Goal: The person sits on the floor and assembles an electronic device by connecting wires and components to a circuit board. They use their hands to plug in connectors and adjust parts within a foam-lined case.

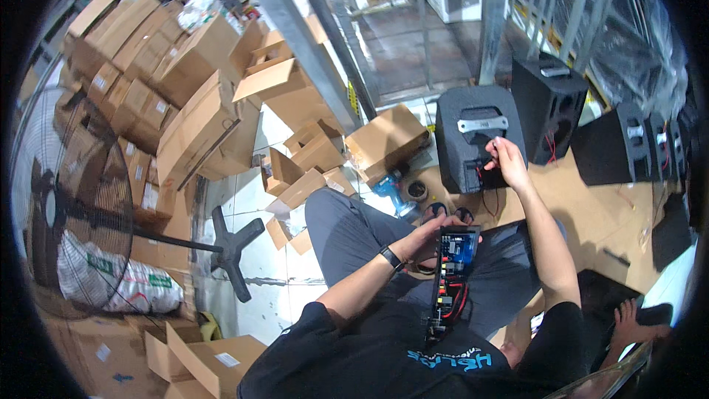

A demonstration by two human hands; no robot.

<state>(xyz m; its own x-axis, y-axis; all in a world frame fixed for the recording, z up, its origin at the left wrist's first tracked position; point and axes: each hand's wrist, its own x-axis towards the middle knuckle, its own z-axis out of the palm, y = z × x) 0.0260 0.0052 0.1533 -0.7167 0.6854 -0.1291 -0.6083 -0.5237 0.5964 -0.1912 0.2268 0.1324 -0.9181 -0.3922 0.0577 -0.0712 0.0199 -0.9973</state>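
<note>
While the left hand [432,240] grips the circuit board [452,273], the right hand [504,159] touches the speaker cabinet [461,148].

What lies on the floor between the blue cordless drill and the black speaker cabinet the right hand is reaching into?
In the head view, a small roll of tape lies on the floor between the blue cordless drill and the black speaker cabinet, where the right hand holds wires.

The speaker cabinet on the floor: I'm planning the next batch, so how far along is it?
Midway, it seems. Done: the speaker cabinet already carries its metal handle. In hand: the left hand holds the circuit board panel on the lap, while the right hand pulls wires at the cabinet's opening. Left: the panel is not yet set in; more cabinets stand beyond.
</note>
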